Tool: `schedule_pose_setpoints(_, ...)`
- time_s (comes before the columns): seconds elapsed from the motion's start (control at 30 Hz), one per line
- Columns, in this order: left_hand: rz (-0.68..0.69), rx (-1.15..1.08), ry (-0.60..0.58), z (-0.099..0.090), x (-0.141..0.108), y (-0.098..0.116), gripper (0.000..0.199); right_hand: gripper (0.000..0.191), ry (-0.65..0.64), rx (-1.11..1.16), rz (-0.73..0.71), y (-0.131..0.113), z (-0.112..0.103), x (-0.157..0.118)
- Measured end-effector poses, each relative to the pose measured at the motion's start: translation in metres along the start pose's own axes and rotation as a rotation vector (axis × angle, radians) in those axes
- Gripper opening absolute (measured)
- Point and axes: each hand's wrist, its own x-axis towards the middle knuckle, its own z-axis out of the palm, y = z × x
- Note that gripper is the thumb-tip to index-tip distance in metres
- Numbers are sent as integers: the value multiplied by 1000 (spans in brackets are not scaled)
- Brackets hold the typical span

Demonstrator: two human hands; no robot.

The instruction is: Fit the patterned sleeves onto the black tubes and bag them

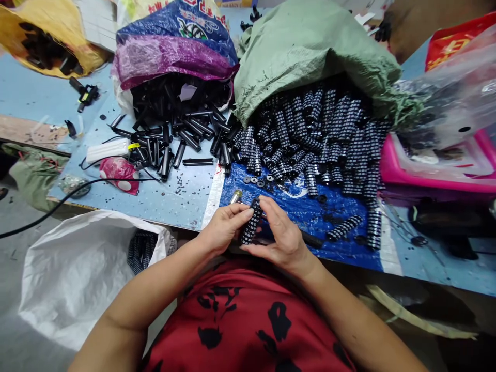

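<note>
A short black cylinder (251, 223) with rows of small white marks is held upright between my hands, just in front of the table edge. My left hand (222, 227) pinches its left side, thumb across the upper part. On the other side, my right hand (284, 235) curls round it, with fingertips near the top and the thumb at the lower end. Behind my left fingers sticks up a brass-coloured tip (235, 196); what it belongs to is hidden. A dark rod (310, 238) lies to the right of my right hand.
Many matching cylinders (302, 129) spill from a green woven sack (318, 51) onto a blue sheet (240, 188). Black tubes (189, 137) pour from a purple-and-blue bag (170, 57). A white sack (77, 274) stands open at lower left. On the right is a pink bin (422, 175).
</note>
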Motion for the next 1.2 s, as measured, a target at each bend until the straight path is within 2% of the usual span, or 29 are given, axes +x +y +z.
schedule_pose_setpoints(0.07, 43, 34, 9, -7, 1, 1, 55, 112, 12, -18, 80, 3, 2, -3)
schedule_pose_setpoints(0.1, 129, 95, 34, -13, 2, 1, 53, 104, 12, -64, 128, 5, 2, -6)
schedule_pose_setpoints(0.17, 379, 317, 120, -28, 4, 4, 44, 65, -38, -207, 213, 10, 2, -13)
schedule_pose_setpoints(0.23, 586, 637, 218, -47, 6, 9, 33, 26, -132, -340, 272, 14, 0, -19)
schedule_pose_setpoints(0.3, 648, 965, 274, -64, 8, 17, 26, 16, -166, -386, 291, 15, -3, -22)
schedule_pose_setpoints(0.37, 585, 1202, 261, -75, 10, 25, 23, 16, -85, -346, 263, 13, -8, -20)
schedule_pose_setpoints(0.47, 406, 1319, 166, -79, 15, 37, 26, 22, 58, -250, 177, 8, -10, -12)
schedule_pose_setpoints(0.53, 300, 1295, 123, -78, 19, 42, 30, 20, 4, -268, 138, 5, -8, -6)
schedule_pose_setpoints(0.63, 206, 1242, 78, -77, 27, 49, 32, 14, -188, -349, 132, 1, -7, 2)
schedule_pose_setpoints(0.7, 210, 1259, 51, -76, 32, 53, 32, 16, -175, -311, 113, -3, -9, 6)
schedule_pose_setpoints(0.83, 195, 1328, 20, -75, 40, 63, 39, 33, 6, -122, -33, -14, -10, 8)
schedule_pose_setpoints(0.9, 162, 1336, 7, -73, 44, 64, 42, 32, -49, -108, -95, -18, -4, 5)
schedule_pose_setpoints(1.0, 161, 1370, 22, -66, 50, 60, 41, 21, -258, -171, -109, -20, 8, -2)
schedule_pose_setpoints(1.03, 179, 1395, 38, -64, 50, 59, 38, 19, -283, -167, -100, -19, 9, -4)
schedule_pose_setpoints(1.13, 272, 1467, 110, -67, 34, 68, 27, 23, -198, -61, -48, -13, 5, -8)
schedule_pose_setpoints(1.2, 243, 1478, 88, -82, 6, 88, 23, 26, -113, -60, 24, -5, -3, -10)
